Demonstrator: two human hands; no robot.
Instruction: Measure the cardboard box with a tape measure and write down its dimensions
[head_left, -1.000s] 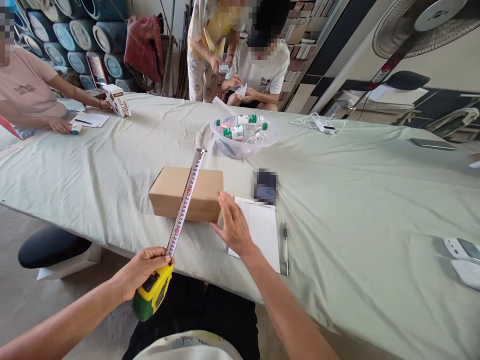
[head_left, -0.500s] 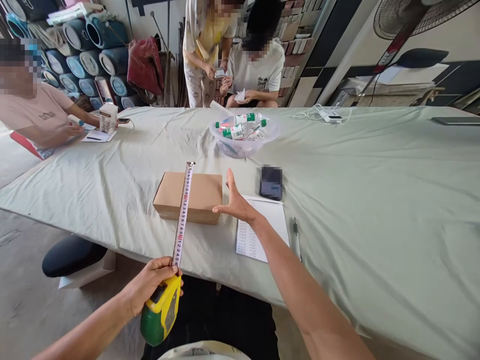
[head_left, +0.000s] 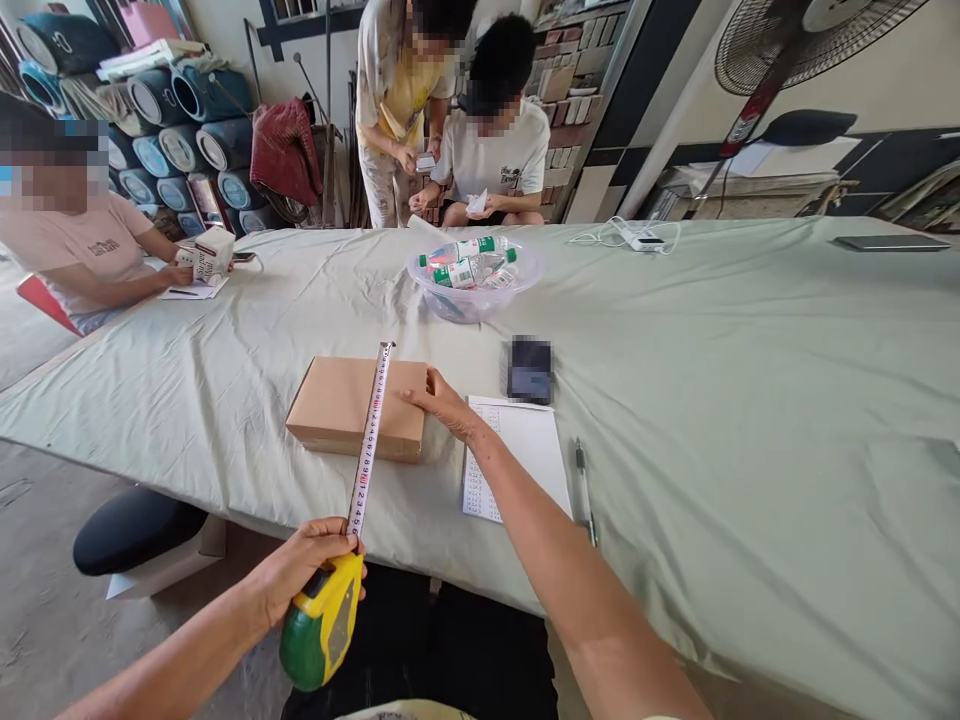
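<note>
While the left hand [head_left: 319,553] is clamping a tape measure [head_left: 328,628], the right hand [head_left: 444,404], thumb and fingers parted, is touching a carton [head_left: 337,393] at its right end.
The blade [head_left: 367,452] is stretching across the carton, which is lying on the counter [head_left: 697,390] near paper [head_left: 536,450].

Draped table [head_left: 720,400] with box [head_left: 330,400], basin [head_left: 461,308], paper [head_left: 531,445].
</note>
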